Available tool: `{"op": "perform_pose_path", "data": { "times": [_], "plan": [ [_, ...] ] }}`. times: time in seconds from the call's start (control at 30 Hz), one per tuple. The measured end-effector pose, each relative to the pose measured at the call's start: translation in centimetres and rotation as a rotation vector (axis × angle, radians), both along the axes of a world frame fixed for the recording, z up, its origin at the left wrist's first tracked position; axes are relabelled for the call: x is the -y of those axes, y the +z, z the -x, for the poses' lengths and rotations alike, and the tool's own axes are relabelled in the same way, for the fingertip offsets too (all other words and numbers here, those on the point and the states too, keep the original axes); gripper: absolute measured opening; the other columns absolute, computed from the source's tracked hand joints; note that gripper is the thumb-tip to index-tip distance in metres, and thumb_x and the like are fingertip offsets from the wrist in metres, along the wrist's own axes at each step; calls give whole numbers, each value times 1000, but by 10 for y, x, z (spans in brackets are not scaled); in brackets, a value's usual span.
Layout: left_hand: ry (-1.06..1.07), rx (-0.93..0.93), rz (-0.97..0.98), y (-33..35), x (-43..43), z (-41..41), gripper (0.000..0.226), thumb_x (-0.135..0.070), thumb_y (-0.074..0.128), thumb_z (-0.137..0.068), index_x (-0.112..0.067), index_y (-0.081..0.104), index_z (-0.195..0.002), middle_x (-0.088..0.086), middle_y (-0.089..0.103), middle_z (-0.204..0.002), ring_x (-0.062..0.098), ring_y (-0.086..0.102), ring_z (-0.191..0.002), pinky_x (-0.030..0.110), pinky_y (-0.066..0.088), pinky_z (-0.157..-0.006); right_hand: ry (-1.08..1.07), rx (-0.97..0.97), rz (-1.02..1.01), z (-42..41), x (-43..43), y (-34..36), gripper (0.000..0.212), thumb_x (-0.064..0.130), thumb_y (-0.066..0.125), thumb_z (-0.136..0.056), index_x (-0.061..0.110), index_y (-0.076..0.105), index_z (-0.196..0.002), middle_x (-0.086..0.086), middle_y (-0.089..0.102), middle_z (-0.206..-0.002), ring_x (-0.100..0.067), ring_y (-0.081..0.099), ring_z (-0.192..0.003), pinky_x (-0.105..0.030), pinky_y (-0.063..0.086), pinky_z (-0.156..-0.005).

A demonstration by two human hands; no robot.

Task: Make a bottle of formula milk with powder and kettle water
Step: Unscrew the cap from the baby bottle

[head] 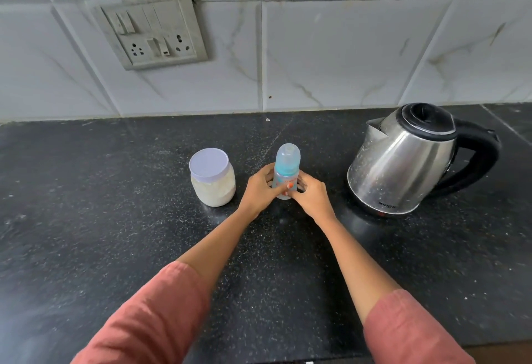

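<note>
A small clear baby bottle (286,166) with a blue collar and a clear cap stands upright on the black counter (115,219). My left hand (259,189) grips its body from the left, and my right hand (312,195) grips it from the right. A clear jar of white powder (212,182) with a pale lid stands just left of the bottle. A steel electric kettle (408,162) with a black lid and handle stands to the right, lid shut, spout towards the bottle.
A tiled wall rises behind the counter, with a switch and socket plate (152,29) at the upper left. The counter's front edge (495,348) shows at the lower right.
</note>
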State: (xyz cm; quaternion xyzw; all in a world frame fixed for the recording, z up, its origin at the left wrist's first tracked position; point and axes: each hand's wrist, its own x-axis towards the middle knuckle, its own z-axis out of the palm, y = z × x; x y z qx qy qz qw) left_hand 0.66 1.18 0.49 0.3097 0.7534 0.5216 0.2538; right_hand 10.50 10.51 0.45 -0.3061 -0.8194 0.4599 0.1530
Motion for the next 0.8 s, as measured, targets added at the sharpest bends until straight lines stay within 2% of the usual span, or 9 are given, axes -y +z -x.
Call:
{"op": "perform_pose_path", "data": {
  "times": [0.1,0.17,0.33,0.47,0.53,0.63,0.73,0.8],
  "plan": [
    [15,-32,19,2,8,-7,66,-21,74,-76,-12,43,-132,8,52,-133,18,49,-121,33,40,-102,15,17,0,-9,5,3,56,11,68,-80,8,47,-132,-10,55,-132,-23,49,-125,-41,38,-105],
    [26,-41,17,5,16,-16,64,-23,75,-75,-12,44,-131,7,54,-131,18,50,-120,34,41,-101,27,29,6,-17,11,5,57,12,68,-79,9,47,-132,-9,55,-133,-24,49,-125,-44,38,-106],
    [23,-53,7,8,43,-47,60,-22,75,-74,-13,47,-127,5,57,-126,7,51,-108,23,42,-92,44,24,56,-48,35,12,59,11,69,-79,11,46,-133,-7,55,-133,-21,50,-125,-43,39,-105],
    [-9,-62,14,7,69,-68,60,-22,76,-73,-14,48,-125,1,59,-123,8,54,-109,22,45,-91,53,17,76,-75,59,13,60,11,70,-78,14,47,-133,-4,55,-133,-18,50,-125,-42,39,-105],
    [-27,-51,13,6,80,-78,60,-23,77,-72,-16,48,-124,0,59,-121,9,55,-110,24,47,-92,48,14,75,-87,71,11,60,10,70,-77,15,48,-132,-2,56,-132,-13,51,-122,-32,40,-103],
    [-38,-48,9,2,94,-93,57,-24,78,-70,-18,51,-121,-3,61,-116,8,57,-108,27,49,-92,35,-24,121,-104,85,7,58,4,72,-74,16,52,-128,5,61,-120,1,54,-107,-10,43,-90],
    [-43,-44,-11,-3,104,-106,52,-21,79,-69,-22,53,-115,-8,62,-110,3,58,-104,26,50,-90,13,-33,138,-116,96,1,54,1,72,-73,16,57,-123,16,59,-107,7,55,-97,-3,44,-83],
    [-49,-44,-15,-7,108,-111,52,-19,80,-69,-26,52,-112,-11,62,-108,1,57,-104,26,49,-90,9,-29,127,-121,101,-1,53,1,73,-72,15,58,-121,17,58,-105,7,55,-96,0,42,-80]
  ]
}}
